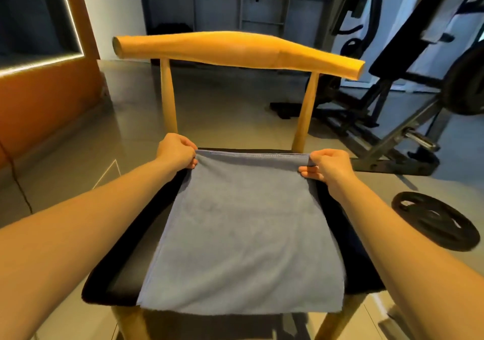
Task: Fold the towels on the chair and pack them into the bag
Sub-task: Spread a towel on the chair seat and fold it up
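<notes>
Both hands out front: my left hand [176,150] and right hand [327,166] each pinch a far corner of the blue towel [243,235], spread flat across the chair [237,49] seat.

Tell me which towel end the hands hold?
The far end, by the chair back: left hand and right hand pinch its corners. The near end lies free.
</notes>
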### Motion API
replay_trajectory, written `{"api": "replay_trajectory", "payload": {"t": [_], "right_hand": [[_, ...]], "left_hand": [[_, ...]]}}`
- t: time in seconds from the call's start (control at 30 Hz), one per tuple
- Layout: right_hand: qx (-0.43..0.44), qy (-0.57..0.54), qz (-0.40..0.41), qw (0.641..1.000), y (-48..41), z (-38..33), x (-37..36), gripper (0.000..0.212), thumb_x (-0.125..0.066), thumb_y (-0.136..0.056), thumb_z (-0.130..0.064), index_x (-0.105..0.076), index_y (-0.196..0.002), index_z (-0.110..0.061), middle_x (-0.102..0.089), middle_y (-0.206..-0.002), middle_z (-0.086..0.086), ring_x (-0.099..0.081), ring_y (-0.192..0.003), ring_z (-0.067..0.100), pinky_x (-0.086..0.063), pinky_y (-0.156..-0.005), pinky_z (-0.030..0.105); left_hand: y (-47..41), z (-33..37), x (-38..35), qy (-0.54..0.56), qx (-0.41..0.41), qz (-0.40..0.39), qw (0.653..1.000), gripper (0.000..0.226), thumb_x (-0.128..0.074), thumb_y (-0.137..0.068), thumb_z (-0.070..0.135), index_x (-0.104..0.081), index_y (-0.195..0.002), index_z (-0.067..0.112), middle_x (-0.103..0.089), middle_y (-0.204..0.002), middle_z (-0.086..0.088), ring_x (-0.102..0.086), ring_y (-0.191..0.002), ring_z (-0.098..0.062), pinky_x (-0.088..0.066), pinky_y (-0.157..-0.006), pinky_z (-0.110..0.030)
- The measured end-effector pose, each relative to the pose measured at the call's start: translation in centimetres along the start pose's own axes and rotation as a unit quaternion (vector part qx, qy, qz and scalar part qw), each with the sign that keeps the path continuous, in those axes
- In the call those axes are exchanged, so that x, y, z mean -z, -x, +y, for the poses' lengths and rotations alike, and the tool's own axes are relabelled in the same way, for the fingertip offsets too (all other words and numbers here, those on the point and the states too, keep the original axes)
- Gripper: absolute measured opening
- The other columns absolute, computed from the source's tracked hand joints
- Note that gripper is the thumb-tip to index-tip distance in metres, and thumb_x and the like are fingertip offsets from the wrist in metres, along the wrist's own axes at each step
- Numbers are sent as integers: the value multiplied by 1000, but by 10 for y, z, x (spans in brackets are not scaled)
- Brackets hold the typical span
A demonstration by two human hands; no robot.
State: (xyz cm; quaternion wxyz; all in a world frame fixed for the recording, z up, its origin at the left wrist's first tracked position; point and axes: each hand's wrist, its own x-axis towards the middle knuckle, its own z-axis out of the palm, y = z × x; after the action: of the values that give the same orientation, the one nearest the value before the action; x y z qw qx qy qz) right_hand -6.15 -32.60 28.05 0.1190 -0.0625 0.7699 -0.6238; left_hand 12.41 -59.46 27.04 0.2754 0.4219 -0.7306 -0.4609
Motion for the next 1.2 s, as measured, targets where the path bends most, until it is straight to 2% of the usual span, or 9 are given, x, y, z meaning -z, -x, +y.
{"api": "replay_trajectory", "payload": {"t": [0.1,0.27,0.43,0.53,0.63,0.77,0.9,1.03,1.2], "right_hand": [[26,29,-37,999,-12,1,-6,14,-68,-92,3,-68,-91,-11,-72,-97,16,-75,-89,28,-63,-83,36],[43,136,-97,985,-30,2,-15,32,-72,-90,1,-70,-121,-8,-71,-109,8,-68,-103,27,-59,-92,37],[62,182,-110,975,-24,-2,-12,59,-70,-89,3,-47,-143,1,-57,-135,24,-61,-118,40,-54,-101,49],[68,229,-47,970,-7,0,2,30,-71,-86,2,-64,-115,2,-70,-100,24,-72,-92,38,-62,-82,49],[40,339,-73,937,16,1,18,9,-72,-89,-8,-71,-88,1,-73,-84,22,-72,-79,34,-64,-66,41],[-5,435,-115,893,41,6,29,23,-73,-92,-23,-65,-98,-3,-70,-89,16,-70,-75,26,-63,-61,36],[-16,454,-101,885,48,14,35,25,-74,-90,-24,-63,-102,-6,-70,-91,15,-72,-77,28,-65,-61,41],[-13,455,-102,884,51,18,37,27,-79,-87,-25,-66,-101,-7,-68,-96,14,-70,-82,28,-65,-67,41],[-18,457,-107,883,54,16,37,35,-80,-86,-29,-63,-107,-7,-67,-97,14,-70,-77,26,-64,-70,41]], "left_hand": [[-14,-3,-7,0,-3,-1,1000,18,-54,-97,-6,-71,-94,1,-71,-90,-23,-75,-81,-34,-63,-65,-35],[-33,-4,-13,-19,-8,-4,1000,21,-57,-96,-5,-71,-87,8,-71,-93,-20,-73,-88,-35,-63,-80,-45],[-31,-8,-6,-100,-46,-47,993,21,-75,-86,6,-66,-103,16,-69,-103,-10,-69,-94,-30,-59,-83,-41],[-18,-9,7,-160,-35,-51,985,12,-81,-85,17,-74,-85,7,-71,-86,-10,-67,-85,-28,-53,-68,-36],[1,-10,17,-218,15,-125,968,33,-87,-79,30,-72,-79,1,-62,-70,-9,-57,-65,-24,-40,-54,-32],[12,-9,16,-234,42,-151,960,34,-89,-74,26,-67,-82,2,-65,-79,-12,-61,-71,-27,-46,-57,-33],[17,-9,12,-221,64,-136,963,35,-90,-73,19,-66,-90,0,-70,-98,-19,-70,-90,-35,-61,-81,-43],[18,-3,19,-194,72,-119,971,28,-84,-80,11,-64,-93,-2,-69,-100,-23,-70,-92,-37,-58,-78,-42],[31,-6,27,-255,49,-105,960,32,-81,-86,25,-63,-100,2,-69,-97,-15,-67,-84,-29,-58,-74,-39]]}}
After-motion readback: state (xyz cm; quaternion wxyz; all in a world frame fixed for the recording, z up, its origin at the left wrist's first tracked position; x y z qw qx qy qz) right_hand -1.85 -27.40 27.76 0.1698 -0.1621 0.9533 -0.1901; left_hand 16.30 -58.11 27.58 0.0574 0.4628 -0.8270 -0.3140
